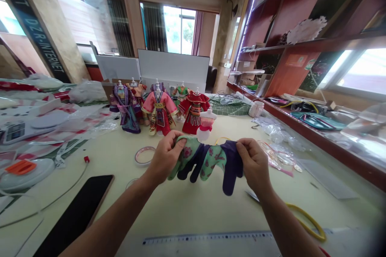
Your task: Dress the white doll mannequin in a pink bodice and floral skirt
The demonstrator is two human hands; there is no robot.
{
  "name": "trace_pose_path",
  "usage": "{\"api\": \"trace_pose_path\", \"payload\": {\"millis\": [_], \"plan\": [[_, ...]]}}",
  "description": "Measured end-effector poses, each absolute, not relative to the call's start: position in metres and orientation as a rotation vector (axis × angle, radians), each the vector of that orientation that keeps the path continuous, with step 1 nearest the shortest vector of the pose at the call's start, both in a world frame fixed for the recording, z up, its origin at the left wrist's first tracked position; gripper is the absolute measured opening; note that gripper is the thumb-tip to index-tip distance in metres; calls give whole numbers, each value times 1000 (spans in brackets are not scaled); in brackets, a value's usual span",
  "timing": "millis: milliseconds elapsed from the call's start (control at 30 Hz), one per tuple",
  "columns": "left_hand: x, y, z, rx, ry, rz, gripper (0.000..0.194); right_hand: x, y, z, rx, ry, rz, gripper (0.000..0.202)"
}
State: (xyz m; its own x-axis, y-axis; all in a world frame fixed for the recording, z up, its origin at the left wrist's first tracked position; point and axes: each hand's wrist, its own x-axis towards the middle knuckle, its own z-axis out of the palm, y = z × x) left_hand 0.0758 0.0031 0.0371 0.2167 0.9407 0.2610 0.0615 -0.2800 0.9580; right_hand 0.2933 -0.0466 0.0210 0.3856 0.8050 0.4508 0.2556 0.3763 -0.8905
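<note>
Stretched between my two hands above the table is a small cloth doll garment piece (212,160), with green floral panels beside dark purple ones and rounded tabs hanging down. My left hand (169,154) pinches its green end between thumb and fingers. Its purple end is gripped by my right hand (255,162). Just behind the cloth stands a small white doll form (207,122) in a pink and red top. A roll of tape (144,156) lies left of the cloth. Yellow-handled scissors (310,223), partly hidden by my right forearm, rest on the table.
Several dressed doll forms (158,108) stand at the table's back. A black phone (76,213) and a thin cable (68,190) lie at left, a scale (18,130) farther back. A ruler (208,237) runs along the near edge. Plastic bags (276,132) lie at right.
</note>
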Motion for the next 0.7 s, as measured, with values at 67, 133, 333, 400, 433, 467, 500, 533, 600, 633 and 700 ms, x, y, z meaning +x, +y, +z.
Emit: {"api": "trace_pose_path", "payload": {"millis": [67,133,333,400,433,467,500,533,600,633,700], "plan": [[80,8,38,1614,1005,1255,19,292,-39,20,-1149,-1147,417,19],[81,14,41,1698,1030,1279,20,294,-30,19,-1130,-1151,361,17],[79,40,49,1926,993,1216,22,301,-8,14,-1101,-1224,310,14],[79,48,50,1933,978,1165,24,302,-3,15,-1110,-1244,307,14],[79,51,50,1930,974,1146,24,303,-1,15,-1113,-1250,306,14],[79,55,51,1927,969,1133,24,303,1,15,-1114,-1256,305,14],[80,58,51,1923,961,1123,24,304,3,16,-1114,-1260,305,14],[80,60,51,1921,953,1117,25,305,5,16,-1113,-1265,306,14],[81,66,52,1917,939,1105,25,307,8,16,-1116,-1277,306,13],[82,68,52,1915,933,1101,25,308,10,16,-1119,-1283,304,13],[83,72,52,1918,925,1094,25,310,13,17,-1127,-1290,296,14]]}}
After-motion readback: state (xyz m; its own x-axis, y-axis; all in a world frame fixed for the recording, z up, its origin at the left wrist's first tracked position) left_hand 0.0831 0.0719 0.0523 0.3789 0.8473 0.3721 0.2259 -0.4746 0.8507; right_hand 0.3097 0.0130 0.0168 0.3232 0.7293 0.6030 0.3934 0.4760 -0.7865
